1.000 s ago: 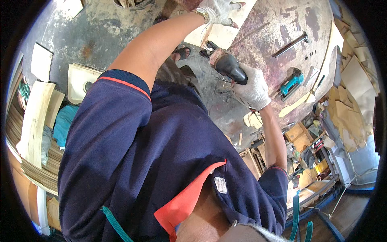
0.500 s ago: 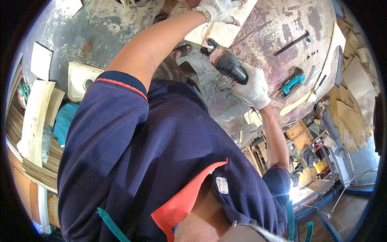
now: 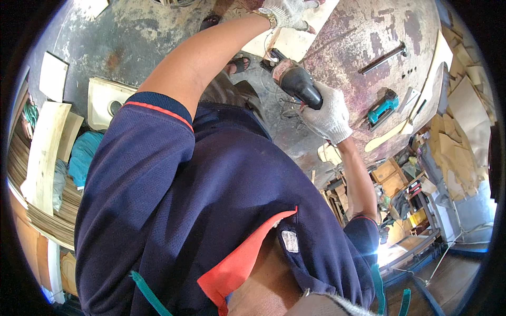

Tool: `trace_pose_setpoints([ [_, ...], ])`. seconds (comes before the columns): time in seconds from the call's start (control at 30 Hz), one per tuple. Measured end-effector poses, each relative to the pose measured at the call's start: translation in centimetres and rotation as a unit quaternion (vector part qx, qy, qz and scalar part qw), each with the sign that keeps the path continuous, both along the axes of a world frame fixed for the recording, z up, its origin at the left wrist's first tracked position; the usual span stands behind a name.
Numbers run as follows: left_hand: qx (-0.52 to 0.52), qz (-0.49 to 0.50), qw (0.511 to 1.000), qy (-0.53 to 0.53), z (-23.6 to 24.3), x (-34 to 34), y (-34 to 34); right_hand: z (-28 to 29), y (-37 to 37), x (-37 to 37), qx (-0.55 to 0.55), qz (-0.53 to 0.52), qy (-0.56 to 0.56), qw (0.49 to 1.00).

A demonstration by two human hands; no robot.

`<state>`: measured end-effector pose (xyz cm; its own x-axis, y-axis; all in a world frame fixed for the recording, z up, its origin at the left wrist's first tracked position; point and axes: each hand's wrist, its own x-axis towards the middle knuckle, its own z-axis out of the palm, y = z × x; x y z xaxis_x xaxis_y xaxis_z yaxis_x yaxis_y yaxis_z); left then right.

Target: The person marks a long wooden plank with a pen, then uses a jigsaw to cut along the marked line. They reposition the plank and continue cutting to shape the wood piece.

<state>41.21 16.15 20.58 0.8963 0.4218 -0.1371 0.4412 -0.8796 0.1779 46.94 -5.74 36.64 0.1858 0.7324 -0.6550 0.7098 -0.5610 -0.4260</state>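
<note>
My left hand [image 3: 287,13], in a white knit glove, rests at the top on a pale wooden board [image 3: 307,39] with its fingers apart. My right hand [image 3: 325,116], also gloved, grips a black power tool [image 3: 296,84], probably a jigsaw, whose front end sits at the board's lower edge near a thin wire or cord. Loops of cord hang beside and under the tool. A teal and black tool [image 3: 383,108], a long dark bar [image 3: 381,57] and a thin yellowish wooden piece [image 3: 380,138] lie to the right on the stained, worn surface [image 3: 358,68].
My sandaled foot [image 3: 237,66] shows below the board. At left are a white tray [image 3: 96,105], stacked wood strips [image 3: 50,137] and blue cloth [image 3: 87,157]. At right are yellowish sheet offcuts [image 3: 453,150], cluttered wooden boxes [image 3: 392,181] and a hanging white cord.
The view and both arms have shifted very slightly. My right hand keeps its grip on the tool, and my left hand stays on the board.
</note>
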Motion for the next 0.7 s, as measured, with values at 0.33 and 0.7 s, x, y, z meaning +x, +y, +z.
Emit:
trace_pose_setpoints([
  [0.33, 0.012, 0.001, 1.000, -0.019, -0.5, -0.1, 0.1, -0.3, 0.0, -0.6, 0.021, -0.017, 0.008, 1.000],
  [0.7, 0.008, 0.002, 1.000, -0.019, -1.0, 0.0, 0.3, -0.5, 0.3, -1.2, 0.000, -0.047, 0.015, 0.999],
])
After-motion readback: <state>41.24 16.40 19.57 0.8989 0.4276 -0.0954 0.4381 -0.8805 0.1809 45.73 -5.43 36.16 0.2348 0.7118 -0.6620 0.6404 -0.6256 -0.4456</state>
